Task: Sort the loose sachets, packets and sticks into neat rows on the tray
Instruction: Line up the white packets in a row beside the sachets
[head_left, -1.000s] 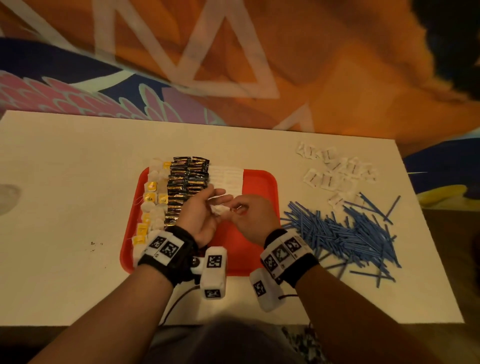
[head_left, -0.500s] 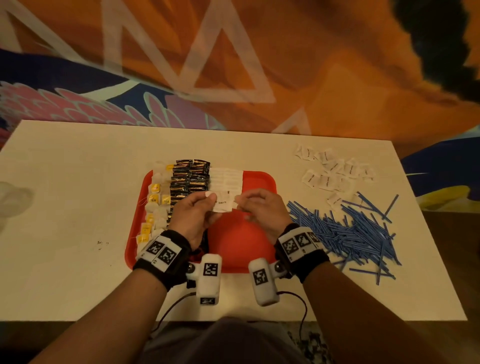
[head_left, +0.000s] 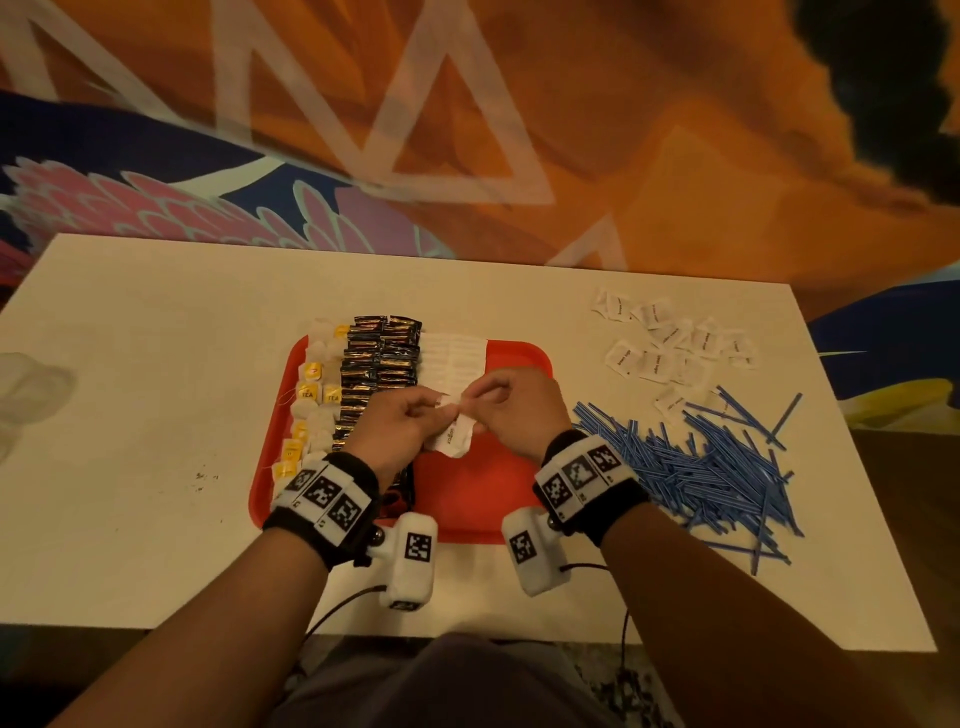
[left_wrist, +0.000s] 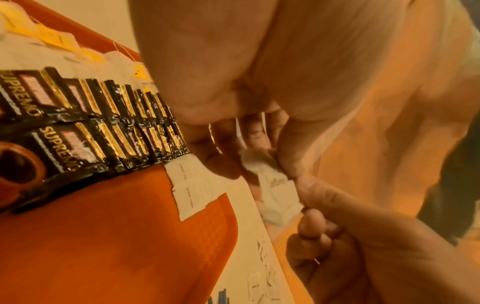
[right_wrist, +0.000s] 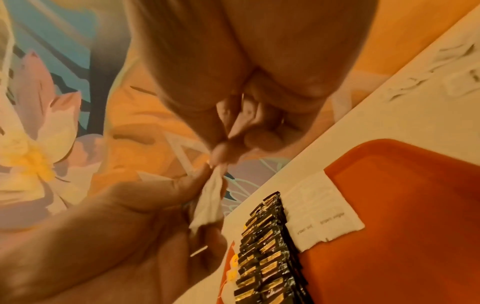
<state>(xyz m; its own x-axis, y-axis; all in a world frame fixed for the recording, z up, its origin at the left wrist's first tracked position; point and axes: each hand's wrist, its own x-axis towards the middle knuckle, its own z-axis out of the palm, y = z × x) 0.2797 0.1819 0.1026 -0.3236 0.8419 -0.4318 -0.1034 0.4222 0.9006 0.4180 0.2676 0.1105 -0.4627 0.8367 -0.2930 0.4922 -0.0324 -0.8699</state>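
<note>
Both hands, left (head_left: 395, 431) and right (head_left: 511, 410), pinch one white sachet (head_left: 453, 439); the white row (head_left: 457, 364) lies just beyond that grip.

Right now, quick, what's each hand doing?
Left hand: pinching the white sugar sachet.
Right hand: pinching the same sachet above the red tray.

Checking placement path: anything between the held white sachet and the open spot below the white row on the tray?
Nothing visible. Both hands, left and right, pinch the white sachet above bare red tray, just below the white row.
</note>
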